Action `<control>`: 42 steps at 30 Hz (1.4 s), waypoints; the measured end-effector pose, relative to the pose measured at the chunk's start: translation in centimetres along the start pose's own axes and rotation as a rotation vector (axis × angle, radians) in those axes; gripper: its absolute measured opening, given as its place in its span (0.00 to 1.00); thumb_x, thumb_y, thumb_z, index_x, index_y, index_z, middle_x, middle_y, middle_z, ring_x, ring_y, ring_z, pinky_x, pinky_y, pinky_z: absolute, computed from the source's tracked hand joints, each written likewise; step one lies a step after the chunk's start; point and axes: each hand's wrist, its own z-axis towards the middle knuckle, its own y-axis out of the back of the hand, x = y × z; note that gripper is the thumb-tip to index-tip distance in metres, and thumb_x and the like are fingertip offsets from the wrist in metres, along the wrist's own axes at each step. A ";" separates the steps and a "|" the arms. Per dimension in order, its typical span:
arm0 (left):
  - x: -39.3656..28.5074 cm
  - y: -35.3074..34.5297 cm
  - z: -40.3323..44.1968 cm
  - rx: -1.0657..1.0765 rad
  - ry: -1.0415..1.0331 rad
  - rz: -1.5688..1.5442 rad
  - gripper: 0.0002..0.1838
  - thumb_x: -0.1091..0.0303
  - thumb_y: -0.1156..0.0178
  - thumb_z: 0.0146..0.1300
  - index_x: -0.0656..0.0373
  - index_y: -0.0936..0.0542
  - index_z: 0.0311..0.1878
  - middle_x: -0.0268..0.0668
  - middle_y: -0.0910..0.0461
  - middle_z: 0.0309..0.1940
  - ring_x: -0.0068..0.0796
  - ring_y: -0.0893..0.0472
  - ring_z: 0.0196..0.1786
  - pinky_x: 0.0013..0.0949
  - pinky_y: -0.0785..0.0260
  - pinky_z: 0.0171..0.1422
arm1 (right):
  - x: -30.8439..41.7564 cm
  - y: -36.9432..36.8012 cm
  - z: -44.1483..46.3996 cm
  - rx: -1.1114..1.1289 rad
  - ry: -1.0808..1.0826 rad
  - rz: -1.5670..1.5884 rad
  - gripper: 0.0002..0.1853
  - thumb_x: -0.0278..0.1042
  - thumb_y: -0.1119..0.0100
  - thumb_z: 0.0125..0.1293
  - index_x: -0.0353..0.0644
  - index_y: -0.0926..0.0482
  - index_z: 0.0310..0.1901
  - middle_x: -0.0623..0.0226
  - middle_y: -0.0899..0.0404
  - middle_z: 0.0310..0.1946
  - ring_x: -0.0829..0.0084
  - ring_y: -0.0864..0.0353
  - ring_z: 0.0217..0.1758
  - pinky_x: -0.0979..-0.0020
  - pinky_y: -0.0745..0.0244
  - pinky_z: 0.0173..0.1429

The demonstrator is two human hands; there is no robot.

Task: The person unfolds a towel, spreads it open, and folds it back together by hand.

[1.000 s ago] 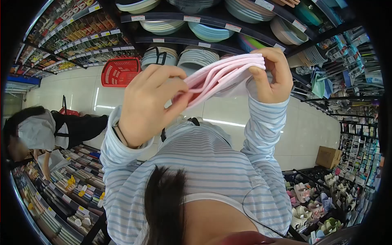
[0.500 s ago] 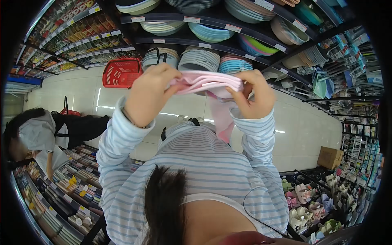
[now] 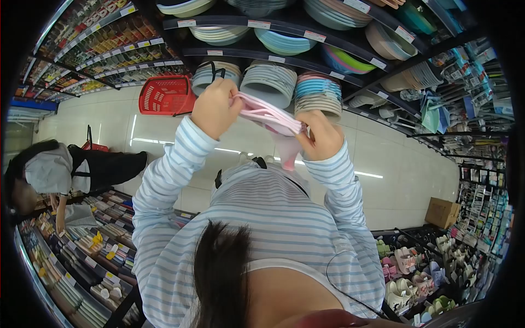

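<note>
A folded pink cloth (image 3: 265, 113) is stretched between my two hands in front of my chest, its layered edges facing up. My left hand (image 3: 219, 106) pinches one end of it, fingers closed. At the other end, my right hand (image 3: 322, 135) grips the layers between thumb and fingers. A loose part of the cloth hangs down below, near my right wrist. What kind of cloth article it is, I cannot tell.
Shelves of plastic basins (image 3: 283, 42) and stacked buckets (image 3: 268, 85) stand ahead. A red shopping basket (image 3: 165, 95) sits on the floor by them. Another person (image 3: 52, 169) bends over shelves at left. Slippers (image 3: 407, 259) and a cardboard box (image 3: 442, 211) are at right.
My right hand has moved down and left, so the cloth now slants and its hanging part is higher. My left hand has shifted slightly left. The other person's arms have moved.
</note>
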 end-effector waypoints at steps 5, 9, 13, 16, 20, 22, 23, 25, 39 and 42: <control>0.3 -0.3 0.0 0.061 0.035 0.030 0.06 0.75 0.40 0.51 0.62 0.27 0.32 0.42 0.26 0.29 0.39 0.22 0.29 0.34 0.28 0.35 | -2.0 -0.9 -1.3 -0.011 -0.083 0.033 0.16 0.20 0.41 0.47 0.40 0.26 0.40 0.62 0.27 0.29 0.61 0.24 0.26 0.68 0.29 0.30; 1.1 -1.2 0.2 0.141 0.024 -0.080 0.07 0.73 0.38 0.51 0.62 0.24 0.32 0.43 0.23 0.33 0.39 0.20 0.32 0.33 0.27 0.36 | -2.0 -1.4 -1.3 -0.087 -0.054 0.067 0.15 0.18 0.40 0.46 0.40 0.25 0.39 0.64 0.28 0.27 0.68 0.26 0.22 0.73 0.31 0.27; 0.9 -1.6 0.5 0.430 0.180 -0.251 0.08 0.72 0.38 0.51 0.62 0.21 0.35 0.44 0.21 0.40 0.39 0.18 0.34 0.33 0.27 0.37 | -1.4 -1.3 -0.9 -0.081 -0.021 0.045 0.15 0.18 0.39 0.46 0.41 0.25 0.38 0.64 0.28 0.27 0.69 0.25 0.22 0.73 0.30 0.27; 1.7 -3.0 -0.4 0.520 0.211 -0.169 0.09 0.72 0.38 0.51 0.62 0.20 0.37 0.45 0.21 0.42 0.39 0.18 0.35 0.33 0.27 0.37 | -1.6 -2.2 -1.2 -0.027 0.036 -0.045 0.15 0.19 0.38 0.46 0.41 0.25 0.38 0.63 0.27 0.28 0.64 0.24 0.24 0.70 0.29 0.29; 2.3 -5.4 -1.8 0.259 0.008 0.010 0.07 0.73 0.40 0.53 0.63 0.22 0.35 0.44 0.22 0.36 0.41 0.20 0.35 0.35 0.28 0.36 | -1.2 -3.4 -1.5 0.001 0.112 -0.026 0.14 0.22 0.40 0.48 0.41 0.25 0.39 0.62 0.27 0.31 0.60 0.24 0.28 0.66 0.28 0.31; 2.0 -5.8 -2.0 0.178 -0.031 0.005 0.06 0.73 0.41 0.54 0.63 0.23 0.35 0.45 0.23 0.34 0.43 0.21 0.35 0.37 0.29 0.36 | -1.3 -4.2 -2.0 0.040 0.096 -0.027 0.14 0.22 0.41 0.49 0.41 0.26 0.40 0.63 0.27 0.32 0.60 0.23 0.29 0.65 0.28 0.31; 1.8 -5.9 -2.1 0.201 0.005 -0.019 0.05 0.74 0.42 0.54 0.63 0.23 0.35 0.45 0.23 0.33 0.44 0.21 0.35 0.38 0.29 0.36 | -1.5 -4.6 -2.4 0.053 0.087 -0.025 0.14 0.22 0.41 0.49 0.42 0.26 0.40 0.63 0.27 0.32 0.60 0.23 0.29 0.65 0.28 0.31; 1.9 -6.0 -2.1 0.189 0.013 -0.012 0.05 0.74 0.42 0.55 0.62 0.24 0.35 0.45 0.23 0.32 0.46 0.22 0.35 0.39 0.30 0.36 | -1.9 -5.4 -2.8 0.078 0.076 -0.021 0.14 0.22 0.42 0.50 0.42 0.26 0.41 0.63 0.27 0.32 0.60 0.23 0.29 0.65 0.28 0.31; 2.0 -5.9 -2.7 0.228 0.204 0.164 0.09 0.61 0.41 0.57 0.52 0.27 0.36 0.46 0.20 0.26 0.51 0.20 0.32 0.48 0.29 0.36 | -3.2 -4.7 -3.3 0.054 -0.045 -0.053 0.14 0.25 0.40 0.49 0.45 0.27 0.41 0.65 0.29 0.32 0.61 0.24 0.30 0.65 0.27 0.32; 1.7 -5.8 -2.4 0.181 0.210 0.193 0.09 0.61 0.41 0.57 0.53 0.27 0.36 0.46 0.20 0.25 0.50 0.20 0.31 0.48 0.29 0.35 | -3.4 -4.9 -3.5 0.066 -0.031 -0.050 0.14 0.23 0.41 0.50 0.43 0.26 0.41 0.63 0.28 0.32 0.59 0.24 0.29 0.66 0.28 0.32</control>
